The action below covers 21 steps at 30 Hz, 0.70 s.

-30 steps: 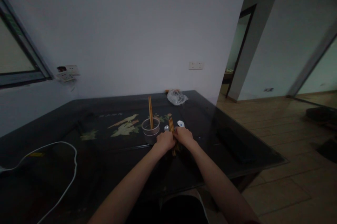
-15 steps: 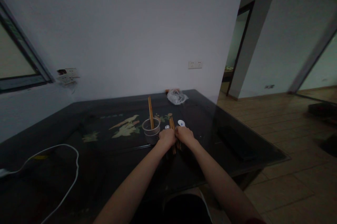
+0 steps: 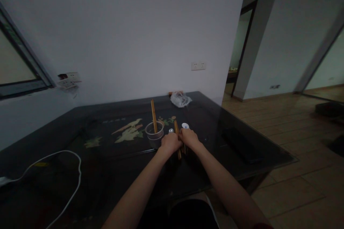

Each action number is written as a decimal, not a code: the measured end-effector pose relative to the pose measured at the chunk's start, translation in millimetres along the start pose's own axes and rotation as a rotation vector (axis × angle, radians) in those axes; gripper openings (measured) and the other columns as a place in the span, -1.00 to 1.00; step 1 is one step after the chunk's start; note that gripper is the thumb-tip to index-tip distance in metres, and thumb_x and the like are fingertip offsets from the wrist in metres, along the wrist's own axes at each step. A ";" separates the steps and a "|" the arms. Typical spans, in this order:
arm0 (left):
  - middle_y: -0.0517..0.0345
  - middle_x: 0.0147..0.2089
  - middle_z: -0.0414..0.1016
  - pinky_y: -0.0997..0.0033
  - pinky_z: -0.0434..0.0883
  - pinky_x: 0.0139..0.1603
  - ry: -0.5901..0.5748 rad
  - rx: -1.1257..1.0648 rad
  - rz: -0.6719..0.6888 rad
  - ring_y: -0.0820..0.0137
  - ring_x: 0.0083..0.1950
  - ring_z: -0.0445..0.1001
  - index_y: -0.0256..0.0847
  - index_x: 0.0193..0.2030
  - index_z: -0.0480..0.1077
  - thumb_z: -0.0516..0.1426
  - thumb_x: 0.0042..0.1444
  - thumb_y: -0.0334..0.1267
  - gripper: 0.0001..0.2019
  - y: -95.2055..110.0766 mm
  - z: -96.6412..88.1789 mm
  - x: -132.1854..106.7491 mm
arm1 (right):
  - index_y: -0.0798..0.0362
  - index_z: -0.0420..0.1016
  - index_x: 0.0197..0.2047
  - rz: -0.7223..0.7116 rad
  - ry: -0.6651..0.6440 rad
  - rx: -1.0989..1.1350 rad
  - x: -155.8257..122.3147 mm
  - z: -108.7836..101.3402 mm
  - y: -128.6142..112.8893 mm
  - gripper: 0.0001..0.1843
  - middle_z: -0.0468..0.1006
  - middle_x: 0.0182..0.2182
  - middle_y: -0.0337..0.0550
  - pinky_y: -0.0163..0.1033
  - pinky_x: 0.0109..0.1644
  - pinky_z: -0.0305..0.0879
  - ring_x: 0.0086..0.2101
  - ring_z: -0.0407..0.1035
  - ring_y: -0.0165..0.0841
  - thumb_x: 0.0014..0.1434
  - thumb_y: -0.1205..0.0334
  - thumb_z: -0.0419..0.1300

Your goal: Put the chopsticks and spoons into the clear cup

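Observation:
Both my hands meet over a bundle of wooden chopsticks (image 3: 176, 128) lying on the dark glass-topped table (image 3: 113, 164). My left hand (image 3: 170, 143) curls over the bundle from the left, fingers closed on it. From the right, my right hand (image 3: 189, 138) is closed on the same sticks. Just left of my hands stands a clear plastic cup (image 3: 154, 131) with a pair of chopsticks (image 3: 153, 112) upright in it. Two small spoons (image 3: 185, 125) lie beyond my fingers, one white with a blue mark, one shiny.
A crumpled clear plastic bag (image 3: 181, 99) lies at the table's far edge by the wall. A white cable (image 3: 67, 171) loops across the left of the table. A dark flat object (image 3: 239, 144) rests on the right side. Wooden floor and a doorway lie to the right.
My hands stay on the chopstick bundle with little shift. The view has drifted slightly.

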<state>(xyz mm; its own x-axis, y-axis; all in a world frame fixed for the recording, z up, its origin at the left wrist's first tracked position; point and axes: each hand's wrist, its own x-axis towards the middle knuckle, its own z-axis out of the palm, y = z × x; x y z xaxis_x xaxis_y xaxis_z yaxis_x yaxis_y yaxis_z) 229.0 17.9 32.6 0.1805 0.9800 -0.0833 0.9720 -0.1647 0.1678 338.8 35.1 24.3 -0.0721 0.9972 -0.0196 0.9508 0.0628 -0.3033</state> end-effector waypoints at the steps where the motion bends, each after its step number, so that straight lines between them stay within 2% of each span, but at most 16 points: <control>1: -0.19 -0.10 0.52 0.27 0.44 -0.13 0.016 -0.006 0.006 0.08 -0.06 0.51 -0.29 -0.13 0.46 -0.02 0.10 -0.05 -0.60 0.0 0.2 -2.5 | 0.07 0.46 -0.11 0.006 0.002 0.006 0.4 0.0 -0.3 -0.68 0.53 -0.14 0.11 -0.16 -0.17 0.28 -0.12 0.44 -0.13 0.22 0.16 -0.04; 5: -0.16 -0.17 0.54 0.31 0.44 -0.18 0.048 -0.022 0.014 0.11 -0.13 0.53 -0.30 -0.17 0.47 -0.03 0.11 -0.09 -0.63 -1.3 -1.2 -12.5 | 0.08 0.48 -0.13 0.018 0.025 0.048 5.2 1.2 -0.8 -0.64 0.52 -0.14 0.12 -0.21 -0.17 0.25 -0.13 0.44 -0.18 0.26 0.13 -0.08; 8: -0.13 -0.22 0.55 0.34 0.42 -0.21 0.088 -0.011 0.053 0.14 -0.17 0.54 -0.29 -0.19 0.46 -0.03 0.11 -0.13 -0.66 -3.3 -5.9 -19.4 | 0.10 0.52 -0.24 -0.036 0.059 0.160 11.5 3.1 1.0 -0.65 0.55 -0.22 0.07 -0.29 -0.22 0.22 -0.20 0.44 -0.25 0.24 0.08 -0.01; 11: -0.13 -0.23 0.55 0.36 0.40 -0.25 0.151 -0.008 0.096 0.17 -0.21 0.55 -0.29 -0.19 0.45 -0.03 0.12 -0.16 -0.69 -6.0 -9.9 -25.5 | 0.14 0.50 -0.43 -0.110 0.084 0.350 17.1 5.2 4.2 -0.68 0.55 -0.43 -0.05 -0.35 -0.38 0.17 -0.38 0.42 -0.34 0.19 0.10 0.08; 15: -0.07 -0.28 0.55 0.41 0.36 -0.29 0.197 -0.055 0.125 0.23 -0.25 0.54 -0.26 -0.22 0.43 0.00 0.13 -0.16 -0.73 -13.5 -7.9 -29.8 | 0.11 0.35 -0.57 -0.171 0.052 0.699 19.8 7.1 6.4 -0.68 0.34 -0.71 -0.28 -0.38 -0.56 0.08 -0.65 0.24 -0.47 0.14 0.12 0.10; 18: 0.02 -0.34 0.53 0.44 0.32 -0.35 0.255 -0.158 0.171 0.29 -0.33 0.52 -0.22 -0.23 0.40 0.02 0.14 -0.11 -0.74 -23.0 -3.0 -29.2 | 0.07 0.29 -0.56 -0.248 0.061 0.919 18.3 6.0 5.0 -0.67 0.26 -0.75 -0.35 -0.38 -0.62 0.06 -0.71 0.17 -0.49 0.09 0.02 0.12; 21: 0.09 -0.39 0.51 0.46 0.29 -0.39 0.330 -0.309 0.244 0.34 -0.38 0.49 -0.20 -0.29 0.39 0.03 0.14 -0.10 -0.77 -31.7 0.5 -26.3 | 0.06 0.29 -0.53 -0.350 0.092 1.029 13.6 1.5 1.2 -0.64 0.26 -0.72 -0.37 -0.38 -0.64 0.04 -0.71 0.15 -0.50 0.05 -0.06 0.14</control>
<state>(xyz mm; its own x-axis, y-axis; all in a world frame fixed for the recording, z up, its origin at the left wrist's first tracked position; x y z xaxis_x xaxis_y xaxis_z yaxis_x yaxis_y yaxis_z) 193.5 -2.7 29.0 0.2909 0.9084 0.3004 0.8087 -0.4012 0.4301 338.6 48.7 22.3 -0.2262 0.9325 0.2816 0.1716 0.3227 -0.9308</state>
